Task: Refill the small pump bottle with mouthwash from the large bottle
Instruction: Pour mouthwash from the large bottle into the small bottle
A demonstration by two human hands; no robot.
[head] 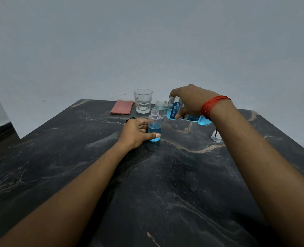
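The small clear bottle (154, 128) stands upright on the dark marble table (174, 184), uncapped, with blue mouthwash up to about half its height. My left hand (136, 133) grips its lower part, thumb across the front. My right hand (190, 102) holds the large mouthwash bottle (187, 114) tipped almost level, its open neck just above and right of the small bottle's mouth. Blue liquid lies in the large bottle's lower side. A black piece (130, 118), perhaps the pump top, peeks out behind my left hand.
An empty drinking glass (142, 101) stands behind the bottles, with a folded pink cloth (122, 109) to its left. A clear cap (217, 137) lies on the table under my right wrist. A grey wall runs right behind the table's far edge.
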